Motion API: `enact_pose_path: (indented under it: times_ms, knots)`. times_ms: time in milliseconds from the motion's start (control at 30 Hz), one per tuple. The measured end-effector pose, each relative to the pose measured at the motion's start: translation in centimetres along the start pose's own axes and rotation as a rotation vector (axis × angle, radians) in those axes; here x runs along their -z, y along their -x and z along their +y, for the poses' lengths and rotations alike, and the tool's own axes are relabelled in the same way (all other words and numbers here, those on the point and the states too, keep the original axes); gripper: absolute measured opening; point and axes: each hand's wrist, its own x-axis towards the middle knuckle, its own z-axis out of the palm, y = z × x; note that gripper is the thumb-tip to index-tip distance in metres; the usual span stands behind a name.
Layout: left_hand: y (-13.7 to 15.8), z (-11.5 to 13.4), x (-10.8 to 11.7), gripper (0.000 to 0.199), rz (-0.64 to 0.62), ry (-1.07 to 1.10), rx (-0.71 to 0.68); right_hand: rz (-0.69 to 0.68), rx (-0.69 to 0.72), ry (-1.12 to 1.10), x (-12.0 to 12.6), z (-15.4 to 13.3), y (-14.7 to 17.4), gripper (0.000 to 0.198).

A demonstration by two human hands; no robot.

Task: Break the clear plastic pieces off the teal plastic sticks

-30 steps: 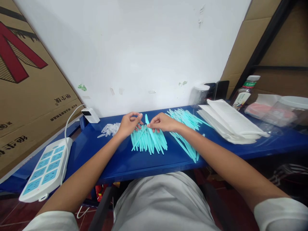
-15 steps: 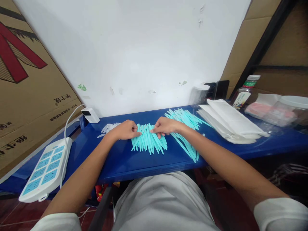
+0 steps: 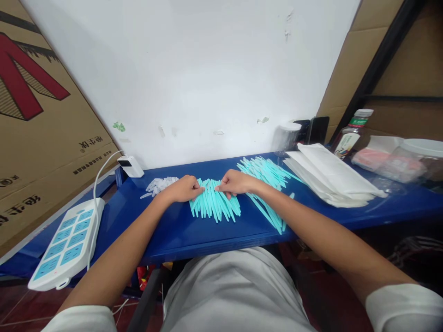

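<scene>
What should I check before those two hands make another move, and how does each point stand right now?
1. Left hand at the middle turquoise pile: ok, fingertips at its left side.
2. Right hand at the same pile: ok, fingertips near its far edge.
3. A stick firmly gripped: cannot tell, the fingers hide it.
4. Middle sticks lined up evenly: not ok, their near ends fan out unevenly.
5. White paper stack away from both hands: ok, it lies farther right on the blue table.

Stick row point(image 3: 213, 207) on table point(image 3: 173, 237), pile of pieces point(image 3: 158, 185) left, sheet stack point(image 3: 332, 173) right.
</scene>
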Motion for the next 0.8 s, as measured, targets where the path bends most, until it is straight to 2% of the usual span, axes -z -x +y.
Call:
enact_pose_path:
  times_ms: [133, 400, 600, 667, 800]
  knots:
    - [0.0, 0.3, -0.2, 0.055, 0.019, 0.0, 0.026, 0.021, -0.024, 0.035, -0.2, 0.0, -0.1, 0.056]
    - [0.0, 0.5, -0.1, 0.055, -0.046, 0.17, 0.003, 0.059, 0.006, 0.126, -0.3, 0.3, -0.4, 0.05]
    - [0.1, 1.1, 0.2, 0.056, -0.042, 0.279, -0.019, 0.1, 0.01, 0.159, 0.3, 0.1, -0.3, 0.047]
    - [0.2, 1.3, 0.2, 0.055, -0.038, 0.304, -0.023, 0.194, -0.03, 0.25, 1.0, 0.4, -0.4, 0.042]
    - [0.2, 1.5, 0.3, 0.055, -0.007, 0.318, -0.016, 0.523, -0.215, 0.601, 3.3, 2.0, -0.4, 0.03]
